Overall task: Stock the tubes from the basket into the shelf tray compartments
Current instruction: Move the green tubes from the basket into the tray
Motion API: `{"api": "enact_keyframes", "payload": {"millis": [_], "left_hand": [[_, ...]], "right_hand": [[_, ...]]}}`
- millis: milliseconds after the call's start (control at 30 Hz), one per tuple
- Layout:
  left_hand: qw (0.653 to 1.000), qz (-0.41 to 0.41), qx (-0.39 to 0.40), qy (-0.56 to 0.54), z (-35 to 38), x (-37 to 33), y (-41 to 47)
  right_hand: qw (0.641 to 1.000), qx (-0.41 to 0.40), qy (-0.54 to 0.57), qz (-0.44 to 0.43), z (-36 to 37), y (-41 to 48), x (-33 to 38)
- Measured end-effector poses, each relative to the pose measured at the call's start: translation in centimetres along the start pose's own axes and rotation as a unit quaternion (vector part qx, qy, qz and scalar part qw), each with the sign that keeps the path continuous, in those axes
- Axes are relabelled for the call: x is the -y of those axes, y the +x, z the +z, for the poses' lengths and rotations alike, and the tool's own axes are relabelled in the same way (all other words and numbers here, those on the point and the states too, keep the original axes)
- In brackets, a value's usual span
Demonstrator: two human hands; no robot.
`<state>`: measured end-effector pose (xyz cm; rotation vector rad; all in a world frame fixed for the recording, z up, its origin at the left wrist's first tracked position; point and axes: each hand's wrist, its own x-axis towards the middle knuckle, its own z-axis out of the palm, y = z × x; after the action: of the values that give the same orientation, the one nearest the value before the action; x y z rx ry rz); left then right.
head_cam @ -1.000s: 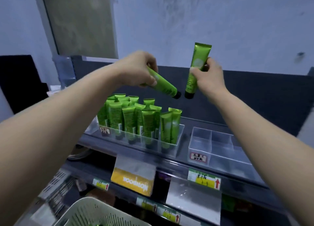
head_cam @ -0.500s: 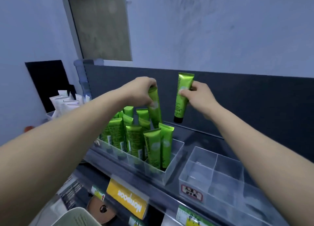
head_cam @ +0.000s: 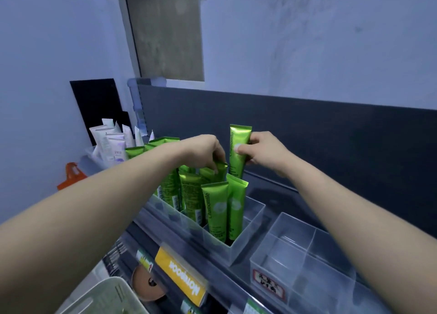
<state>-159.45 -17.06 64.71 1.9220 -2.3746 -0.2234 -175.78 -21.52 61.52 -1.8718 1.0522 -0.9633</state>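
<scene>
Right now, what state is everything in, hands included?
Stocked tray: mostly filled with upright tubes.
Left tube: upright, among them.
Right tube: upright, raised above the tray.
Left hand: pinches the left tube's top.
Right hand: grips the right tube.
Neighbouring tray: compartments empty.
Basket: mostly out of view.

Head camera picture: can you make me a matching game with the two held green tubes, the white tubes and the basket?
Things:
1. right-hand tube
2. left-hand tube
3. white tubes
4. basket

Places:
A. bottom left corner
B. far left, at the back
C. held upright, highest up
D. in the clear tray, top pinched

Pairs: 1-C, 2-D, 3-B, 4-A
</scene>
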Motion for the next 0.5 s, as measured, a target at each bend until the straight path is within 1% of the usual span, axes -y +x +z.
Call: {"api": "enact_keyframes", "payload": {"millis": [167, 233, 300, 367, 400, 500], "left_hand": [[0.999, -0.008, 0.001, -0.041, -0.5, 0.3, -0.3], [0.999, 0.001, -0.007, -0.051, -0.7, 0.4, -0.7], [0.997, 0.009, -0.016, -0.072, -0.9, 0.8, -1.3], [0.994, 0.013, -0.043, -0.103, -1.3, 1.2, -1.8], [0.991, 0.014, -0.061, -0.116, -1.6, 1.4, -2.1], [0.984, 0.015, -0.114, -0.139, -2.3, 1.7, -2.9]], "right_hand": [[0.998, 0.052, 0.021, 0.037, 1.4, 0.5, -1.1], [0.996, 0.071, -0.009, 0.047, 1.9, 0.4, -1.4], [0.992, 0.086, -0.077, 0.058, 2.4, 0.3, -1.6], [0.986, 0.095, -0.125, 0.063, 2.8, 0.1, -1.8], [0.985, 0.095, -0.128, 0.065, 2.8, 0.0, -1.8], [0.992, 0.080, -0.072, 0.066, 2.6, -0.2, -1.0]]}}
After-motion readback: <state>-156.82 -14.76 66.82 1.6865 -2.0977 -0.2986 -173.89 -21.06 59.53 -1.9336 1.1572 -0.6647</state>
